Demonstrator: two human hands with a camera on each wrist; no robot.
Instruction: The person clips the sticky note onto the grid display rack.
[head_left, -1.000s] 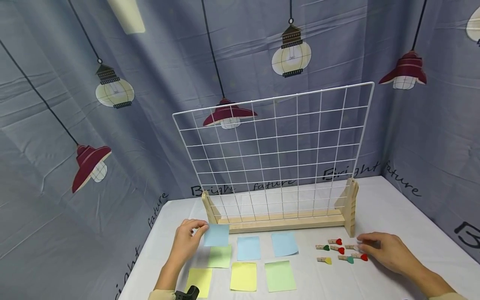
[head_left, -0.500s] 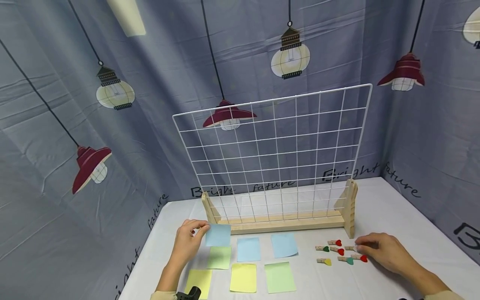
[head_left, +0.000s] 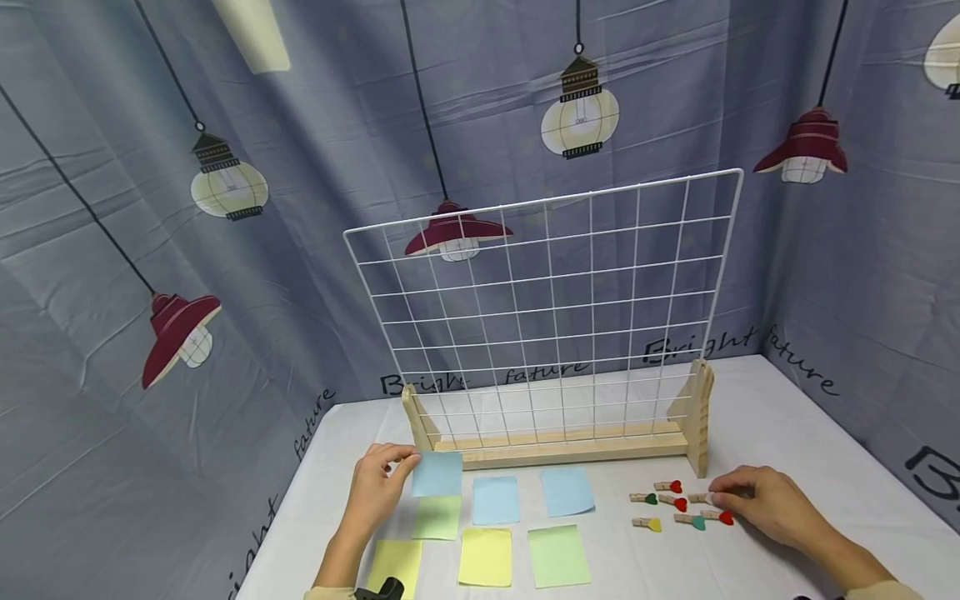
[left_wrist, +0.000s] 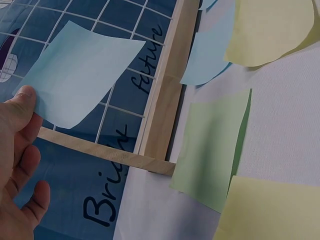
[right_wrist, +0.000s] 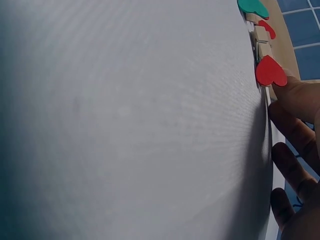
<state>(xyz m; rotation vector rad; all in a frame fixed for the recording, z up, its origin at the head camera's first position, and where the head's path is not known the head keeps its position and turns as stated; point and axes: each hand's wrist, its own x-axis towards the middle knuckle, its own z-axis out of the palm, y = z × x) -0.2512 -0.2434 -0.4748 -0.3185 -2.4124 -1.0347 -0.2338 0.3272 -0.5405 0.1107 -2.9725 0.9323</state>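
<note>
Paper, thin and gripped by one edge only: the blue note (head_left: 437, 475) in the left hand (head_left: 377, 483) could, by judgement, have swivelled or creased had its loose corners met the wire grid (head_left: 554, 307). Second hazard, likewise judged: a displaced peg, since the right hand (head_left: 765, 500) crowded a tight cluster of pegs (head_left: 680, 504) from three o'clock, and the red heart peg (head_left: 726, 517) sat at four o'clock of the pale peg (head_left: 697, 498).

Fingers, left: thumb and fingertip closed on the note's nine-o'clock edge; the others loosely bent. Fingers, right: part-curved, tips at the pale peg; whether they gripped it could not be told.

Blue note, location: near seven o'clock of the grid, above the worktop (head_left: 618, 571), with a green note (head_left: 437, 518) at six o'clock of it. Appearance: pale, roughly square, slightly bowed, no writing visible on the face shown.
</note>
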